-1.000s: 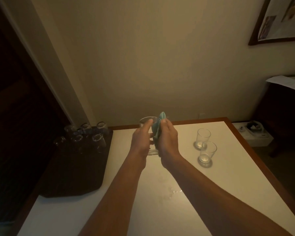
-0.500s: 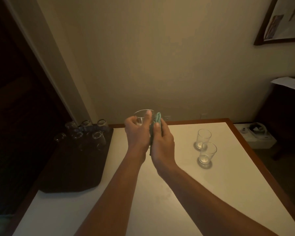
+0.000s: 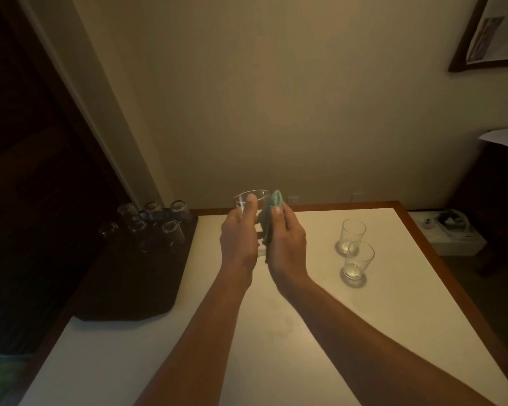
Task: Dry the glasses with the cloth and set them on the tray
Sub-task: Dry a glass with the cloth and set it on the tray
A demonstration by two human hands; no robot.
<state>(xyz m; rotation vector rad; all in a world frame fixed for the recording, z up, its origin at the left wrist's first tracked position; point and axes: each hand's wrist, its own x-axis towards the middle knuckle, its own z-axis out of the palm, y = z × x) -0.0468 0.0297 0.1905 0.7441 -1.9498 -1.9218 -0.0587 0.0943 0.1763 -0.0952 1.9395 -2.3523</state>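
Note:
Above the middle of the table, my left hand grips a clear glass, thumb up along its side near the rim. My right hand holds a teal cloth against the glass's right side, with its thumb on the cloth. Two more clear glasses stand upright on the white tabletop at the right: the far glass and the near glass. A dark tray lies at the table's left edge, and several glasses stand at its far end.
The white table has a brown wooden rim. A faint wet patch shows near my forearms. To the right, beyond the table, a white box sits low beside dark furniture. A dark doorway lies to the left.
Both hands have shifted slightly left and upward with the glass. The glass has turned in my left hand, and the cloth now lies flatter against its right side.

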